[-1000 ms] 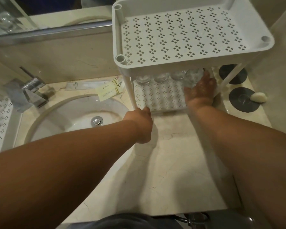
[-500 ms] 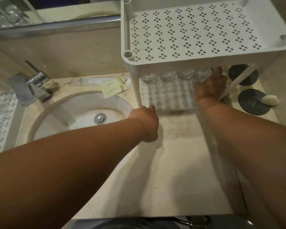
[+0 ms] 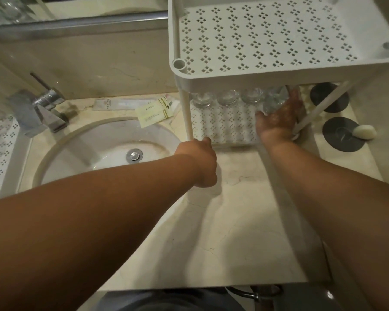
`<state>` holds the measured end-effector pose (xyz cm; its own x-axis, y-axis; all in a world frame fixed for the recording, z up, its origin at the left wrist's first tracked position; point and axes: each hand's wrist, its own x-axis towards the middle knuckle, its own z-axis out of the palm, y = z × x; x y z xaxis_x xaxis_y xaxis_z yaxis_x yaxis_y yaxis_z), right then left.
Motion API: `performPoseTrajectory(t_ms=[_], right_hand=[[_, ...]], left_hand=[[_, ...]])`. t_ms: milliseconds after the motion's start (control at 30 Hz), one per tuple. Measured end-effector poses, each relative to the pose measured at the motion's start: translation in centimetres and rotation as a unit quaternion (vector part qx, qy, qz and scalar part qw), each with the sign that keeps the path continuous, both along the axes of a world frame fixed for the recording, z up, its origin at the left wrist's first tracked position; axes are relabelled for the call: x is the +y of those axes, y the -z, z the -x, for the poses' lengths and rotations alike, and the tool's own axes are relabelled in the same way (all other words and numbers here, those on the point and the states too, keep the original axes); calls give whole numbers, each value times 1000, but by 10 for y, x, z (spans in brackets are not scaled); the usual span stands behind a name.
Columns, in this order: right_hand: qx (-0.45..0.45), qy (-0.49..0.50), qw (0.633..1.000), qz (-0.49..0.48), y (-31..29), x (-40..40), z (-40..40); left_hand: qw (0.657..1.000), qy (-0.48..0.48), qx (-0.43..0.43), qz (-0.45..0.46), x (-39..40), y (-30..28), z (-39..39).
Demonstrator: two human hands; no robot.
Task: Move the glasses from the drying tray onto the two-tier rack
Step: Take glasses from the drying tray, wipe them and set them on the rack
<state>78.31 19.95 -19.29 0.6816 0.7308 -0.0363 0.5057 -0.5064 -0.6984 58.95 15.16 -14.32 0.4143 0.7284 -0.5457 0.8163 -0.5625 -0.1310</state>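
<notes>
The upper shelf [image 3: 279,39] of the two-tier rack hides the tops of the glasses [image 3: 227,97] lined up beneath it, so their count and full shape stay unclear. Under that shelf, the right hand [image 3: 279,117] has its fingertips out of sight, and whether they grip the rightmost glass [image 3: 273,101] cannot be told. Left of the shelf, the left hand [image 3: 200,162] shows only its back, fingers concealed. The drying tray [image 3: 0,153], far left of the shelf, is cut by the frame edge.
</notes>
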Motion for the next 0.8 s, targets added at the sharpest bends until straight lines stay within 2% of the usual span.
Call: performPoseTrajectory(t_ms=[200,300,600,800], right_hand=[[33,-5,997,-67,-4,-24,22],[113,-19,992,-53,-13,-34,41],[17,-141,986,-93,-37,-92,138],[30,-221,971,-85,-49,-110,231]], left_hand=[[995,-63,-71,7,-10,3,18],[990,-75,-120,-22,-15,-1,35],[980,-119,-153,-49,-13,-31,118],[969,-166,-166,-72,-11,-47,206]])
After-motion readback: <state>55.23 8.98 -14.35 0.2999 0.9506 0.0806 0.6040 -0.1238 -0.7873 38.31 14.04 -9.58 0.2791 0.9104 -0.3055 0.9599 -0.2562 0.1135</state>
